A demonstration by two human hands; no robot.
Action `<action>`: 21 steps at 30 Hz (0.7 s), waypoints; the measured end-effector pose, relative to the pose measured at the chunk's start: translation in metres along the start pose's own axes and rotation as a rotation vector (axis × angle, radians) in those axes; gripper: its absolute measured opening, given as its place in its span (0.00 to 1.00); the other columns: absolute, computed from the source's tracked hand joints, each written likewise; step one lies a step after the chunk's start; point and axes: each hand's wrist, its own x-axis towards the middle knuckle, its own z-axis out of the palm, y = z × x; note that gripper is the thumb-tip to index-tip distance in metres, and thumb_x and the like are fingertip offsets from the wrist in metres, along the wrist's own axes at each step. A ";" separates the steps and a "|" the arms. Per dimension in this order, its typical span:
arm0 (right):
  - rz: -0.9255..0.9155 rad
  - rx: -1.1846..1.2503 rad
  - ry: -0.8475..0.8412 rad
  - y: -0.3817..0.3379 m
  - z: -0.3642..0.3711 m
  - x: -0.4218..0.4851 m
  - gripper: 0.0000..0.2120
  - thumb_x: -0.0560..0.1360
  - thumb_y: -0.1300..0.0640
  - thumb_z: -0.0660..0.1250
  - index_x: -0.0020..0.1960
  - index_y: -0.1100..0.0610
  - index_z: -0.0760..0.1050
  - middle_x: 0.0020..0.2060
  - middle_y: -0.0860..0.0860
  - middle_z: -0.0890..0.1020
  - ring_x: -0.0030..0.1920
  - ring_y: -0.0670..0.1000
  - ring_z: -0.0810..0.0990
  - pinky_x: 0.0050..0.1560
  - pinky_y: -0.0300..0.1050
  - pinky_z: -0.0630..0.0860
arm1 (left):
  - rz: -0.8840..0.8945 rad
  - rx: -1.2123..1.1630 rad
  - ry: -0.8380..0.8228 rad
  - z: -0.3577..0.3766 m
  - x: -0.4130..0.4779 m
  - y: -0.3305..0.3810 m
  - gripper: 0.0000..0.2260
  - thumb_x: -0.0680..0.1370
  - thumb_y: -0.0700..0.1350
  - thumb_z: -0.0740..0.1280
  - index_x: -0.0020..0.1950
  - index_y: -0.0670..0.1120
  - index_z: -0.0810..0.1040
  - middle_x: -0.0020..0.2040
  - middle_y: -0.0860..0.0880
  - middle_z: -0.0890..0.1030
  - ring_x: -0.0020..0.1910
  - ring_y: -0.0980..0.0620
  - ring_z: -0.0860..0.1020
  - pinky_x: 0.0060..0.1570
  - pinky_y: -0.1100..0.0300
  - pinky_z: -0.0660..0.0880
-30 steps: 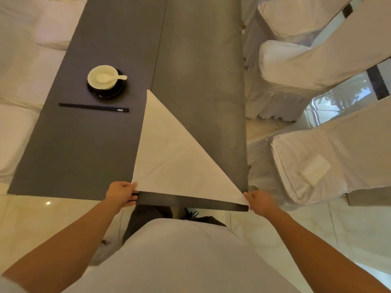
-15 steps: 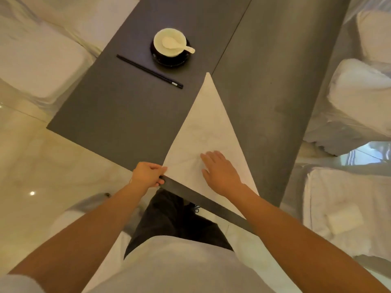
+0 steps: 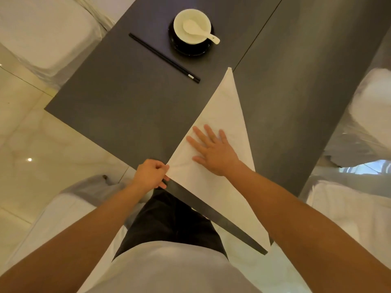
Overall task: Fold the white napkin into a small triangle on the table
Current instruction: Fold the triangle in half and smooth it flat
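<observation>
Forearms reach out from a white shirt over dark trousers toward the near edge of the dark grey table (image 3: 118, 115). The left hand (image 3: 151, 174) sits at that edge, its fingers (image 3: 161, 166) curled and pinched shut on the near left corner of the white napkin (image 3: 229, 115). The right hand (image 3: 213, 151) lies palm down on the napkin just beyond, fingers spread flat and pressing the cloth, gripping nothing.

The napkin lies on the table as a large triangle. One long side runs along the table's near edge, with the near right corner reaching the table's corner. Its far tip points away from the person and ends beside the seam between two table panels.

Farther on, to the left of the tip, a pair of black chopsticks (image 3: 164, 57) lies slantwise on the table. Just beyond them stands a white bowl (image 3: 191, 24) on a black saucer (image 3: 190, 48), with a white ceramic spoon (image 3: 200, 32) resting in the bowl, handle over the rim. White-covered chairs (image 3: 48, 32) stand on both sides on a glossy pale floor (image 3: 42, 155).
</observation>
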 end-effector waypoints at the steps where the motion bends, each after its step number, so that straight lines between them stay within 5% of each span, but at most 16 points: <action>1: 0.034 0.024 -0.004 0.005 -0.004 0.004 0.32 0.80 0.35 0.42 0.77 0.43 0.33 0.78 0.48 0.35 0.78 0.58 0.35 0.75 0.67 0.44 | 0.001 0.031 -0.003 0.000 0.001 0.001 0.09 0.81 0.48 0.63 0.48 0.47 0.81 0.40 0.48 0.85 0.34 0.48 0.84 0.37 0.58 0.77; 7: 0.151 0.082 -0.031 0.039 -0.028 0.025 0.34 0.80 0.36 0.47 0.78 0.44 0.34 0.78 0.47 0.36 0.78 0.57 0.37 0.75 0.68 0.46 | 0.015 0.367 -0.031 -0.006 0.010 0.015 0.14 0.81 0.49 0.62 0.43 0.42 0.81 0.38 0.45 0.84 0.37 0.48 0.83 0.46 0.55 0.79; 12: 0.192 0.139 -0.071 0.065 -0.052 0.048 0.36 0.81 0.39 0.53 0.79 0.49 0.36 0.79 0.45 0.37 0.79 0.56 0.39 0.75 0.66 0.48 | -0.022 0.699 -0.087 -0.009 0.014 0.040 0.13 0.78 0.48 0.61 0.35 0.47 0.73 0.34 0.49 0.77 0.33 0.51 0.76 0.32 0.59 0.70; 18: 0.225 0.136 -0.056 0.102 -0.078 0.071 0.35 0.81 0.43 0.57 0.80 0.51 0.43 0.80 0.49 0.42 0.79 0.58 0.42 0.76 0.65 0.48 | -0.063 1.111 -0.136 -0.015 0.010 0.075 0.08 0.78 0.52 0.65 0.46 0.48 0.74 0.40 0.51 0.76 0.35 0.54 0.74 0.33 0.59 0.68; 21: 0.332 0.242 0.057 0.117 -0.090 0.073 0.31 0.80 0.49 0.61 0.79 0.50 0.51 0.80 0.51 0.47 0.78 0.60 0.47 0.74 0.65 0.54 | 0.037 1.106 -0.077 -0.016 0.014 0.110 0.11 0.77 0.55 0.67 0.48 0.48 0.73 0.41 0.50 0.76 0.38 0.51 0.75 0.35 0.57 0.71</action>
